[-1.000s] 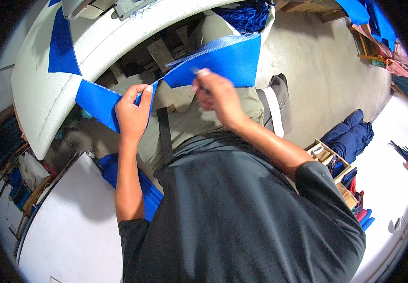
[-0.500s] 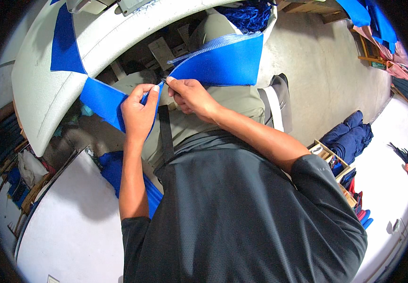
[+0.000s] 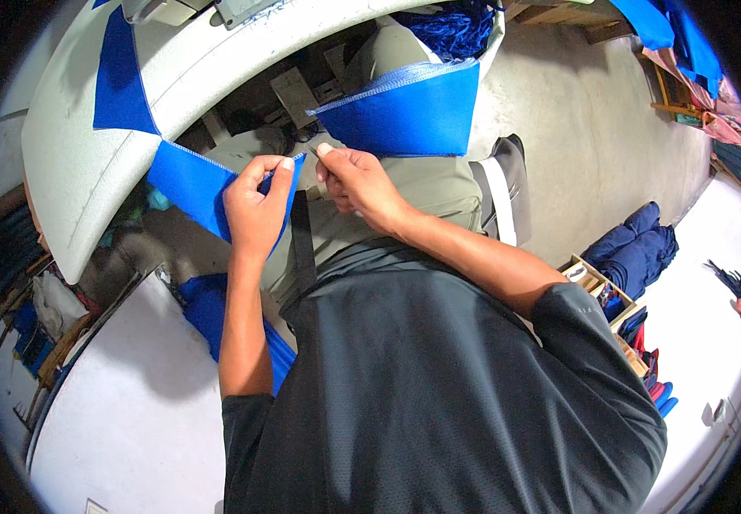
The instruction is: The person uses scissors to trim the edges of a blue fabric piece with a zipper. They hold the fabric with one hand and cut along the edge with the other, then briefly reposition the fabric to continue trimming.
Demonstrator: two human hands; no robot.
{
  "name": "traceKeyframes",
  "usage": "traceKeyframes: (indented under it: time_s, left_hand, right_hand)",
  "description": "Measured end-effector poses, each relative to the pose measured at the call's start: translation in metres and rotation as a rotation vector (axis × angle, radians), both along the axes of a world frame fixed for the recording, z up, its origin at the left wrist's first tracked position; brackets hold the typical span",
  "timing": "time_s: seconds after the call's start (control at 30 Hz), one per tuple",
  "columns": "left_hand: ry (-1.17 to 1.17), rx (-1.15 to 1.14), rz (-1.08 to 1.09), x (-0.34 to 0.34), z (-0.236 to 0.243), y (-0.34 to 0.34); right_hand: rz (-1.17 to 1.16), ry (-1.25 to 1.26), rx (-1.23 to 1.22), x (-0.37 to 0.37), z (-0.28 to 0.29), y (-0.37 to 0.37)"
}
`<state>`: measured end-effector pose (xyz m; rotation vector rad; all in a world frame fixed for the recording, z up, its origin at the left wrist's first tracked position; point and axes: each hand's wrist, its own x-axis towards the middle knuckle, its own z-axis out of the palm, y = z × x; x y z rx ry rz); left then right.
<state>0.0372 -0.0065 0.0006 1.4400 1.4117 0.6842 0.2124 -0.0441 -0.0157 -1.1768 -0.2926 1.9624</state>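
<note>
My left hand pinches the end of a blue cloth piece with an overlocked edge, its tip poking up beyond the thumb. That piece runs up left to the table edge, where it meets another blue piece at a narrow corner. In my right hand is a small dark pointed tool, apparently thread snips, mostly hidden by the fingers. The snips are just right of the cloth tip. A separate blue cloth piece with a pale stitched edge lies over my knee, beyond my right hand.
A pale curved machine table arcs across the upper left. Past my knee is a bag of blue scraps. To the right, a wooden drawer box and dark blue bundles sit beside a white surface.
The cloth over my knee and the piece in my left hand, joined before, are now apart. My right hand has drawn back slightly right and down.
</note>
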Motion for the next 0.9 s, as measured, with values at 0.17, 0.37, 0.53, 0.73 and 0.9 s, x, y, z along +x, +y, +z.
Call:
traceKeyframes:
  time_s: [0.17,0.37,0.53,0.73,0.9]
  left_hand:
    - [-0.145,0.043,0.030,0.016,0.004,-0.001]
    - [-0.083,0.044,-0.035,0.024,0.000,0.003]
    - [0.060,-0.033,-0.128,-0.022,-0.001,0.002]
    - [0.003,-0.045,-0.029,-0.040,-0.004,0.015]
    - [0.092,0.008,0.001,-0.025,-0.016,0.032]
  right_hand:
    - [0.043,-0.248,0.204,-0.003,0.012,-0.006]
    - [-0.094,-0.448,0.332,0.004,0.008,-0.005]
    - [-0.297,-0.685,0.262,0.097,0.029,0.002]
    - [-0.560,-0.656,0.161,0.181,0.016,0.025]
    - [-0.468,-0.756,0.246,0.200,-0.014,0.029]
